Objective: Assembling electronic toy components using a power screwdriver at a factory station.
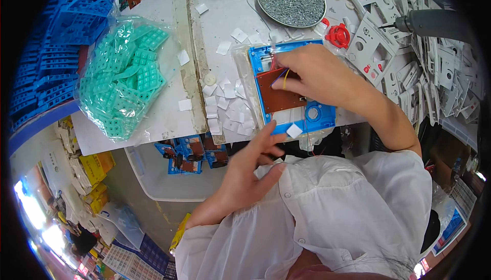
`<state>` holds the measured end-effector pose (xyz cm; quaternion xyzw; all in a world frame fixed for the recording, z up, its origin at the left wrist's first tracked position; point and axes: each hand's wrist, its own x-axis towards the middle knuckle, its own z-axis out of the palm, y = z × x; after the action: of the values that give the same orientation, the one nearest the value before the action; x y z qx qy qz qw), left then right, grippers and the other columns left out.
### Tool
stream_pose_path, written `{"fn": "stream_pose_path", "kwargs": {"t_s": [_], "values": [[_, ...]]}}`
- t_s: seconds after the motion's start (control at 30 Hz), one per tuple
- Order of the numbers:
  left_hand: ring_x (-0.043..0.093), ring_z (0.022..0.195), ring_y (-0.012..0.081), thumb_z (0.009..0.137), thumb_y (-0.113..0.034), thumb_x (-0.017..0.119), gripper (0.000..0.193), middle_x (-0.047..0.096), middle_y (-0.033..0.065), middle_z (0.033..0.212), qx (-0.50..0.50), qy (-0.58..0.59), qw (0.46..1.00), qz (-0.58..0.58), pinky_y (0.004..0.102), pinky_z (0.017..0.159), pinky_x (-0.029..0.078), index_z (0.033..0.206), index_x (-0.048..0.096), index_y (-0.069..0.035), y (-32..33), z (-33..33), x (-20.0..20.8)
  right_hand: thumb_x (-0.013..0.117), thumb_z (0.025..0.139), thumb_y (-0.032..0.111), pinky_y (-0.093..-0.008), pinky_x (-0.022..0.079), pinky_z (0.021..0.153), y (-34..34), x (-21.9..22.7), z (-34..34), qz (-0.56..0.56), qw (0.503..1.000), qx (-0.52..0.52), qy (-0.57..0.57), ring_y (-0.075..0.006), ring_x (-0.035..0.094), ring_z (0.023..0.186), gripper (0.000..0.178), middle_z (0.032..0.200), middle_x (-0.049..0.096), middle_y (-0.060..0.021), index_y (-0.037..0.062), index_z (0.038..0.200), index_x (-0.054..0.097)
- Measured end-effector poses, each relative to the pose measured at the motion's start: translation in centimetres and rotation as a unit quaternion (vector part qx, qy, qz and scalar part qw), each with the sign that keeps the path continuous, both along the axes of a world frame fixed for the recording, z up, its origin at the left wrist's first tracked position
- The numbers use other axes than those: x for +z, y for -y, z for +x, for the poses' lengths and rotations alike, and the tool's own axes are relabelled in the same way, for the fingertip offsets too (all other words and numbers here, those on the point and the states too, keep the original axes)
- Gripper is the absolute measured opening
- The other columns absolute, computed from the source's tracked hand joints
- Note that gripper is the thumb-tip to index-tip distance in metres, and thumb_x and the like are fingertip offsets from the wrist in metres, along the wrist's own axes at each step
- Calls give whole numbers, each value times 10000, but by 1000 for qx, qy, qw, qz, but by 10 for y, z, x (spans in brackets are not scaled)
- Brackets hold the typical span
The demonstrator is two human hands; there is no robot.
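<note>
A blue plastic housing (327, 115) lies near the table's front edge, with a brown circuit board (276, 96) tilted over its open middle. My right hand (314, 73) reaches over the housing from the right. Its fingers and thumb are closed at the board's upper part, where thin yellow, blue and red wires (286, 78) run. My left hand (250, 172) is by the housing's near-left corner, fingers apart, index fingertip at its lower edge. A white square pad (294, 130) sits beside the left fingertips at the housing's near edge; whether it touches them I cannot tell.
Loose white pads (235, 111) lie left of the housing. A round tray of screws (291, 1) stands behind, an electric screwdriver (434, 24) and piled white panels (373, 45) at right. Left are a bag of green keypads (128, 75), stacked blue housings (36, 70) and a bin (153, 185) below.
</note>
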<state>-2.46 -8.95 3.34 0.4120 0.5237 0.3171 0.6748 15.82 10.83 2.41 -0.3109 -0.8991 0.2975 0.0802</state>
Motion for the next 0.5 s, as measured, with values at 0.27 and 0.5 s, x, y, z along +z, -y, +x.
{"fn": "stream_pose_path", "kwargs": {"t_s": [0.27, 0.5], "values": [[572, 1182, 302, 816, -226, 794, 485, 628, 102, 1255, -154, -451, 764, 436, 499, 1032, 400, 1251, 678, -45, -60, -6, -10, 813, 785, 232, -458, 538, 774, 16, 4, -2, 80, 996, -24, 17, -399, 670, 897, 423, 920, 697, -175, 14, 1087, 612], [511, 1348, 300, 855, -392, 753, 579, 609, 114, 1346, -197, -491, 731, 431, 562, 1139, 275, 1288, 641, -24, -55, -3, -11, 819, 765, 153, -398, 555, 826, 15, 15, 26, 223, 969, -58, -84, -327, 652, 978, 437, 1073, 665, -119, 23, 1138, 632]]}}
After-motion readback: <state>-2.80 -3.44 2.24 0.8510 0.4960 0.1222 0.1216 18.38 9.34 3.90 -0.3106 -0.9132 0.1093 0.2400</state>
